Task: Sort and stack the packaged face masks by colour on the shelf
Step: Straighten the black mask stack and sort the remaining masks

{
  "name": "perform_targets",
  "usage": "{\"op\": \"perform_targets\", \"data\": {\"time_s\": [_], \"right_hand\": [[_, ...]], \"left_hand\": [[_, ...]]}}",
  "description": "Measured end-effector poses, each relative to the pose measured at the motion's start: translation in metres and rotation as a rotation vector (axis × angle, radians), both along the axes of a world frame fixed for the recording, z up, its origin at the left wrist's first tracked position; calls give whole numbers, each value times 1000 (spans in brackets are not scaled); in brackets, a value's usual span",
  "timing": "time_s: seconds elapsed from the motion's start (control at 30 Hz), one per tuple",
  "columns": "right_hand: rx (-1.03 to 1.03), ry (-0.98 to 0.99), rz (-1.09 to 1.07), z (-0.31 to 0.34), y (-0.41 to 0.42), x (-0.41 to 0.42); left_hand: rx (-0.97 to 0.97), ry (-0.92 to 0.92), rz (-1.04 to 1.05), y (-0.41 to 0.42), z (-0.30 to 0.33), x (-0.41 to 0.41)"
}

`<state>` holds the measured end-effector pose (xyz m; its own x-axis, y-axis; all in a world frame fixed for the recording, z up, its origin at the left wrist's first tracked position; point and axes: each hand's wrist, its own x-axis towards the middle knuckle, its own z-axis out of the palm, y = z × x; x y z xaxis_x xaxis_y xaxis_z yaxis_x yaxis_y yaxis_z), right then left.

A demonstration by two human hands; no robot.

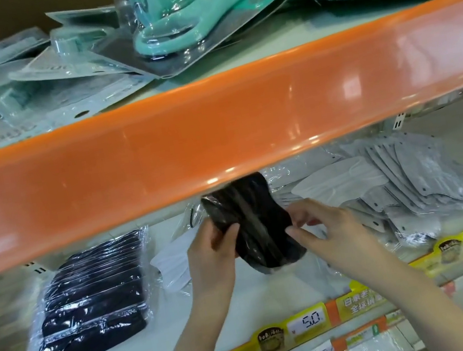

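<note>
Left hand: left hand (pixel 211 253) raised over the middle shelf, fingers curled round the left edge of a black mask packet (pixel 256 226), thumb across its front.
Right hand: right hand (pixel 323 228) at the packet's right edge; thumb and forefinger pinch the clear wrapper, the other fingers loosely bent behind.
Held item: the black mask packet, one or several in clear film, stands nearly upright and slightly tilted between both hands, its top just under the orange rail (pixel 217 134) of the shelf above.
Black stack: black mask stack (pixel 90 296), packets in clear film overlapped in a fanned row, lying flat on the left part of the shelf, apart from the hands.
Grey pile: grey mask pile (pixel 412 190), many packets leaning and overlapping in a loose heap on the right, near the right hand.
White packet: white mask packet (pixel 172 266) flat on the shelf, partly hidden behind the left wrist, between the black stack and the held packet.
Surface: pale shelf board (pixel 262 303), its front edge bearing yellow price tags (pixel 308 322) reading 5.0; a handwritten tag sits on the rail below.
Upper shelf: teal plastic goods (pixel 194 5) in clear blister packs, piled untidily.
Surroundings: shop shelving; left edge of view blurred.
</note>
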<state>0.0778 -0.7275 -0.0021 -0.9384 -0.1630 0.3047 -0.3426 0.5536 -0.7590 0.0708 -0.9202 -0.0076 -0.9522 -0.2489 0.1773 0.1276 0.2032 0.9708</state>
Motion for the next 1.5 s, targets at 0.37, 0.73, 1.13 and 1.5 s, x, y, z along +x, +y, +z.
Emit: {"op": "perform_targets", "data": {"time_s": [0.37, 0.73, 1.13, 1.5], "right_hand": [[-156, -245, -86, -33, -18, -13], [-7, -243, -62, -34, -44, -20], [-193, -681, 178, -21, -96, -18], [230, 103, 368, -21, -179, 9]], "left_hand": [[541, -189, 104, -26, -18, 18], [-197, 18, 514, -100, -41, 33], [-1252, 569, 150, -164, -61, 55], [-1299, 513, 208, -208, -46, 60]]}}
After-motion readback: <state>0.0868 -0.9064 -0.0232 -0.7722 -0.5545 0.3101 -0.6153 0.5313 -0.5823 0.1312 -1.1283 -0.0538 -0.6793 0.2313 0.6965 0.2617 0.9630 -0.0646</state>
